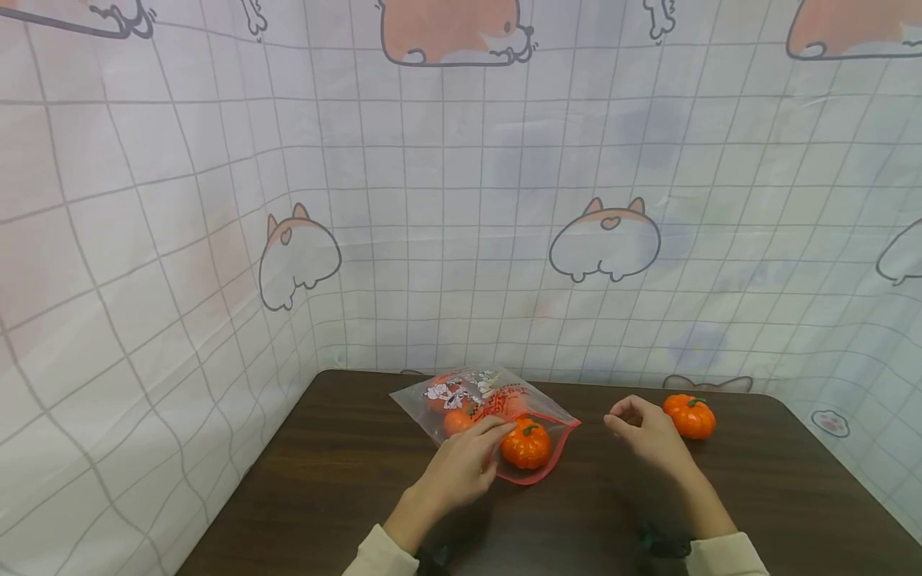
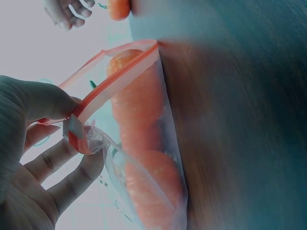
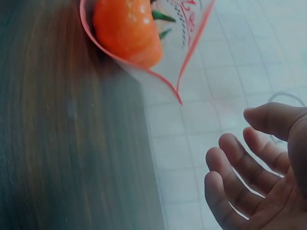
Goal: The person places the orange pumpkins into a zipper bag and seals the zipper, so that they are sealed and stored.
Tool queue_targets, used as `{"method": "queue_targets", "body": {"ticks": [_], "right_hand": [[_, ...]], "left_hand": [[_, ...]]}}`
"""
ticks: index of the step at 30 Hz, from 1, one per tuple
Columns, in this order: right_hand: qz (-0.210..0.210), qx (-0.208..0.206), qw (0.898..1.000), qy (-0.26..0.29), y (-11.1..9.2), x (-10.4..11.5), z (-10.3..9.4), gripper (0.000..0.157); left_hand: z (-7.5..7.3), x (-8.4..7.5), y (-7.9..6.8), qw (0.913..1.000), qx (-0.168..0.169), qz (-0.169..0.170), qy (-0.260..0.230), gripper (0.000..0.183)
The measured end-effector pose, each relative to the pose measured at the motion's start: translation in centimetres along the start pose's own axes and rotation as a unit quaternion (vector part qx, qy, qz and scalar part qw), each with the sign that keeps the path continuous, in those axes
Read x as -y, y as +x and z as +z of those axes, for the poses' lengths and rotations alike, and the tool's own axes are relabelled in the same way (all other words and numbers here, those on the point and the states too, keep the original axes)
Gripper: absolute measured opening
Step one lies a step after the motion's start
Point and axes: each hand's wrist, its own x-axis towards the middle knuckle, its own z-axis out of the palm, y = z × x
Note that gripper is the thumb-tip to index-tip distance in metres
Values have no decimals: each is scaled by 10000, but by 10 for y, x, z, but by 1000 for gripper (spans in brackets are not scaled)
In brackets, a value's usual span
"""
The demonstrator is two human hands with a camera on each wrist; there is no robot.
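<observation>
A clear zip bag (image 1: 421, 402) with a red-edged mouth and printed figures lies on the dark table. Several small orange pumpkins are inside it, one pumpkin (image 1: 526, 446) just within the gaping mouth. My left hand (image 1: 461, 466) pinches the bag's red rim between thumb and fingers, beside its white slider (image 2: 73, 128). To the right of the bag, my right hand (image 1: 651, 436) is raised over the table with loosely bent fingers and nothing in them. Another orange pumpkin (image 1: 689, 417) with a green stem sits just beyond that hand, outside the bag.
The brown wood table (image 1: 302, 480) ends at the back against a white gridded curtain (image 1: 446, 240) with cartoon dogs, which also hangs along the left and right sides. Dark wrist gear (image 1: 661, 540) shows under the right forearm.
</observation>
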Motion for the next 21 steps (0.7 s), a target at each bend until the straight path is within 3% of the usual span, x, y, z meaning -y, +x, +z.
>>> {"method": "queue_targets", "body": {"ticks": [10, 21], "right_hand": [[264, -56, 9996, 45, -2, -21, -23, 37], [853, -474, 9952, -82, -3, -55, -45, 57]], "left_hand": [[-2, -1, 0, 10000, 10, -15, 3, 59], [0, 0, 0, 10000, -7, 3, 68, 58]]}}
